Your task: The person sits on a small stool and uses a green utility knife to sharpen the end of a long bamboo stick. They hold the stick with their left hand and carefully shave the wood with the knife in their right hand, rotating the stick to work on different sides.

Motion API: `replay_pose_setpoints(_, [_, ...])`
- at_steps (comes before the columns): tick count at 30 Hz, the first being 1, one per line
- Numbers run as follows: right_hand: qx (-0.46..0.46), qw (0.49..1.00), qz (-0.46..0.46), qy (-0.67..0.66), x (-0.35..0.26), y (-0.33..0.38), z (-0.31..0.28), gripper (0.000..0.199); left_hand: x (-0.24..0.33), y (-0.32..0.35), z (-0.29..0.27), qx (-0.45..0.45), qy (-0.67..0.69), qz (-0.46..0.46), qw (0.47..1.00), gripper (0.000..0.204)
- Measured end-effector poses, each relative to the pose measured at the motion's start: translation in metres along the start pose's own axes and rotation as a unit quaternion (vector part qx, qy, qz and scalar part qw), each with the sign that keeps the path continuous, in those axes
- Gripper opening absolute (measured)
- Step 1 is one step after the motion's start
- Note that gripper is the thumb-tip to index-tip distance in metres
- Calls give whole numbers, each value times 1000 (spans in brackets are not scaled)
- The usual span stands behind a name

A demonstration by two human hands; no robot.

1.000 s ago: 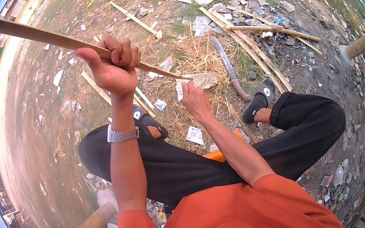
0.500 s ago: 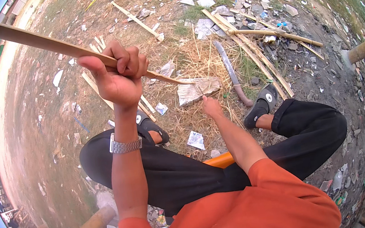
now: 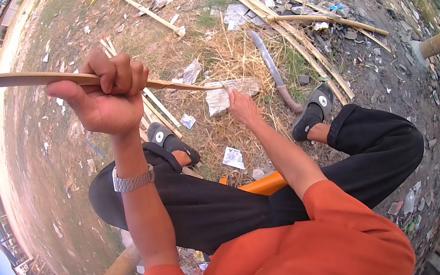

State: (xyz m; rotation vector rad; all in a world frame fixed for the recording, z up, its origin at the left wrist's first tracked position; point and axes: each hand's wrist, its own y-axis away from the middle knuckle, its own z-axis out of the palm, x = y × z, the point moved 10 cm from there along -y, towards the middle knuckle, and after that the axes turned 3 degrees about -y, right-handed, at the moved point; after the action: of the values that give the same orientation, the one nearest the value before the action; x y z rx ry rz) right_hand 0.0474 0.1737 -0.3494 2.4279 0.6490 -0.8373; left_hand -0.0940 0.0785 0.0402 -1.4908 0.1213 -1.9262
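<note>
My left hand (image 3: 109,100) is raised on the left, fingers wrapped round a long bamboo strip (image 3: 6,80). From there the strip slopes down to the right, its tip resting over a pale, rough wooden block (image 3: 219,102) on the straw. My right hand (image 3: 243,105) is at the block, closed beside the strip's tip; whatever its fingers pinch is too small and hidden to name. Just right of the block lies a machete (image 3: 266,61) with a grey blade and brown handle, touched by neither hand.
Split bamboo strips (image 3: 298,49) and a bamboo pole (image 3: 327,19) lie at the far right. More strips (image 3: 162,109) are beside my left shoe (image 3: 166,137). Broken tile and litter (image 3: 239,15) cover the ground. An orange seat (image 3: 264,185) shows between my legs.
My left hand has moved left and a little down, bringing the strip to a flatter slope. The right hand stays at the block, its fingers now closer to the strip's tip.
</note>
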Motion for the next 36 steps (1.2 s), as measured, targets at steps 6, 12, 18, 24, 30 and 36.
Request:
replay_pose_setpoints(6, [-28,990,-52,131,2,-20,13,36,3,4,3,-8,-4,-3,1000,67])
replay_pose_setpoints(12, [-10,972,-18,235,69,-39,30,30,7,11,-10,82,-19,24,996,67])
replay_pose_setpoints(18, [36,996,36,-67,-12,9,-66,33,17,17,-29,240,-99,65,963,65])
replay_pose_setpoints(24, [-52,980,-84,-172,-156,81,-108,30,30,24,-15,284,-172,106,937,60])
replay_pose_setpoints(30, [-24,990,-54,-130,-135,104,-65,29,31,32,-9,318,-172,121,924,58])
replay_pose_setpoints(36, [23,970,-136,-200,-167,110,-85,29,35,35,-10,306,-180,132,926,56])
